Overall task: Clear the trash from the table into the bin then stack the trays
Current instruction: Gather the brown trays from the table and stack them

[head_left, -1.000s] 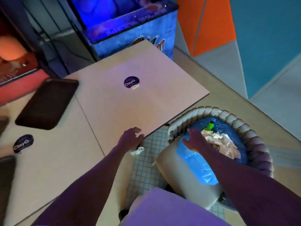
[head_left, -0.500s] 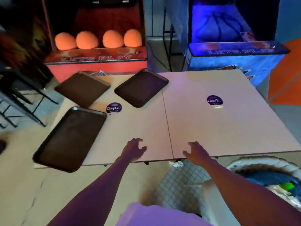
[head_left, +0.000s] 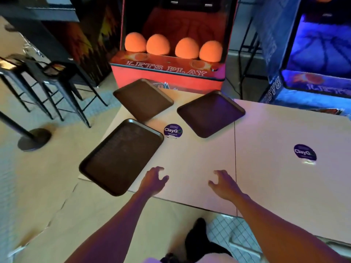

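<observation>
Three dark brown trays lie apart on the pale table [head_left: 266,130]. The near left tray [head_left: 121,156] overhangs the table's front left corner. A second tray [head_left: 142,98] sits at the far left edge, and a third tray [head_left: 209,113] lies near the table's centre seam. All three look bare. My left hand [head_left: 152,180] hovers over the table just right of the near tray, fingers loosely spread, holding nothing. My right hand [head_left: 223,184] hovers near the front edge by the seam, also with nothing in it. The bin is out of view.
Two round purple stickers [head_left: 173,131] [head_left: 304,152] are on the tabletop. A red arcade machine with orange balls [head_left: 171,59] stands behind the table, a blue one [head_left: 313,69] at the back right. Black stools [head_left: 47,82] and a post base [head_left: 34,138] stand at the left.
My view swung left from the bin to the trays. Both hands left the bin and moved over the table toward the trays. The bin has dropped out of view.
</observation>
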The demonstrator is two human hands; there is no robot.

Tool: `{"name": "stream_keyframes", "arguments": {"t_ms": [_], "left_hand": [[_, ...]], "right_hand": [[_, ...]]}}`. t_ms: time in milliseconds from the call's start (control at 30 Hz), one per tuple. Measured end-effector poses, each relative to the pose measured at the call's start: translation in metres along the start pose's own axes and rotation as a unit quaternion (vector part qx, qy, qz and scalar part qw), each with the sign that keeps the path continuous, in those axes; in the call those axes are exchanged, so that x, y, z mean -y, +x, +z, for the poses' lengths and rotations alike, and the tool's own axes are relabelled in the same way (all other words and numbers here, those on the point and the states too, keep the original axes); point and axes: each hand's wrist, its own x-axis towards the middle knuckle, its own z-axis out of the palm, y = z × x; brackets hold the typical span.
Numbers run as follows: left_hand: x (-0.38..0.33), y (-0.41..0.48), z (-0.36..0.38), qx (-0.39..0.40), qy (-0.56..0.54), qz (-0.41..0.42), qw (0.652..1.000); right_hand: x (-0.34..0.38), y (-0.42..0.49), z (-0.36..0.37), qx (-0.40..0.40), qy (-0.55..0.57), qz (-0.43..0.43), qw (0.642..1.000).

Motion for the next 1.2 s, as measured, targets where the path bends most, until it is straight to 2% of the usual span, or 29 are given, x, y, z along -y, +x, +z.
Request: {"name": "stream_keyframes", "arguments": {"t_ms": [400,700,900,1000,1200], "left_hand": [[-0.035,0.066,-0.003,-0.023,-0.049,-0.060,0.997],[-0.030,0.087,-0.005,-0.050,-0.081,-0.116,0.989],[0.001,0.110,-0.021,-0.041,-0.075,-0.128,0.988],[0.028,0.117,-0.039,-0.057,-0.107,-0.147,0.982],[0.105,0.112,-0.074,-0.142,-0.219,-0.225,0.939]], "right_hand": [[-0.003,0.097,-0.034,0.050,0.029,-0.029,0.998],[0.012,0.143,-0.032,0.085,0.045,-0.038,0.995],[0.052,0.160,-0.017,0.087,0.061,-0.034,0.994],[0.084,0.167,-0.010,0.090,0.063,-0.031,0.993],[0.149,0.194,0.003,0.097,0.105,-0.006,0.990]]}}
